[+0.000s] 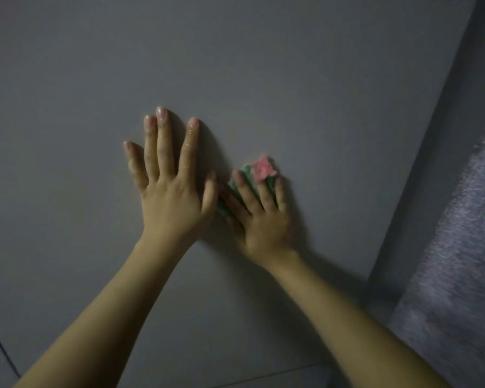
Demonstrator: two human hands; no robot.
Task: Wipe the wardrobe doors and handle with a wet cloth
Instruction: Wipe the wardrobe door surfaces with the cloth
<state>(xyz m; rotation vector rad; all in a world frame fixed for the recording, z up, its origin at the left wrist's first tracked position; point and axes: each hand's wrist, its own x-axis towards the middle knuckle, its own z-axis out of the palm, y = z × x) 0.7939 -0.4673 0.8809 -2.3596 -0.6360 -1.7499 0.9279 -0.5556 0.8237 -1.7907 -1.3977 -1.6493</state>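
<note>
A plain grey wardrobe door fills most of the view. My left hand lies flat against it, fingers straight and spread, with wet drops on the index finger. Just to its right my right hand presses a small green and pink cloth onto the door. The fingers lie straight over the cloth, and only its pink tip and green strips show between them. The two hands almost touch at the left thumb. No handle is in view.
The door's right edge runs diagonally down the right side. Beyond it lies a blurred grey-purple textured surface. A dark seam crosses the lower left corner, and a faint line runs along the bottom.
</note>
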